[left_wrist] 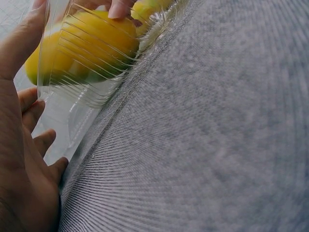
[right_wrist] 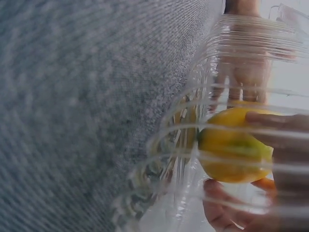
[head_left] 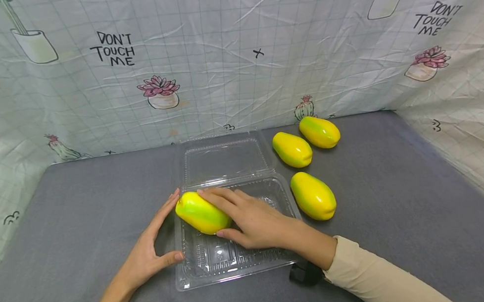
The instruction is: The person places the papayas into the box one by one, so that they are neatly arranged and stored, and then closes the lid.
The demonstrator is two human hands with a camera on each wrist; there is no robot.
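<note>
My right hand [head_left: 260,218] grips a glossy yellow papaya [head_left: 204,214] with a green patch, thumb on its near side and fingers over the far side. The papaya lies tilted within the left part of a clear plastic clamshell box [head_left: 213,279], whose lid [head_left: 227,160] is folded back flat. At the box's left side is my left hand [head_left: 146,254], its fingers extended and thumb spread along the wall. Through the ribbed clear wall, the left wrist view shows the papaya [left_wrist: 99,43]. The right wrist view shows the right fingers around the papaya [right_wrist: 234,150].
To the right of the box, one papaya [head_left: 313,196] lies close to its edge. Two more papayas, one nearer [head_left: 292,149] and one farther [head_left: 319,132], lie by the lid. Grey cloth [head_left: 388,214] covers the table; a printed curtain [head_left: 219,34] hangs behind it.
</note>
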